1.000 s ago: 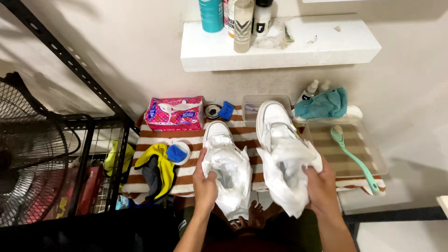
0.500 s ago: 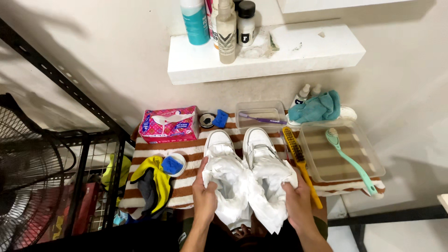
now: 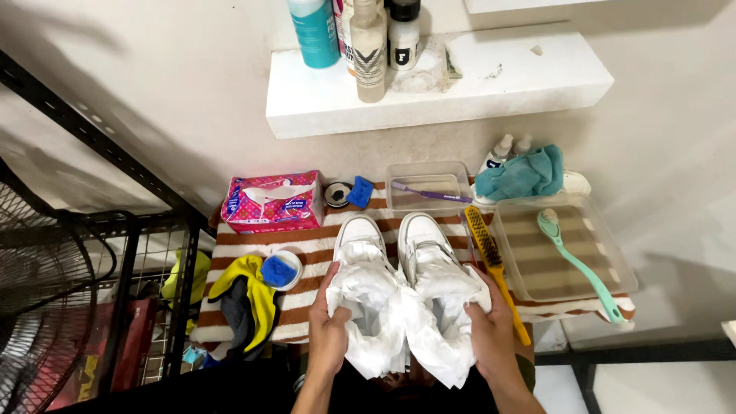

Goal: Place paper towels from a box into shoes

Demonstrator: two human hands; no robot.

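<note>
In the head view, a pair of white shoes (image 3: 399, 253) stuffed with white paper (image 3: 391, 322) is seen on a striped cloth (image 3: 253, 241). The left shoe's heel is gripped by the left hand (image 3: 331, 337), fingers curled over the paper. The right shoe is clasped likewise by the right hand (image 3: 491, 330). A yellow-handled brush (image 3: 491, 264) lies at three o'clock of the shoes, a pink tissue pack (image 3: 272, 201) at ten o'clock.

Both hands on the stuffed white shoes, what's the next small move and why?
Probably set the pair of white shoes flat on the striped cloth: left hand and right hand grip the paper-stuffed heels, toes already resting on it beside the yellow brush.
</note>
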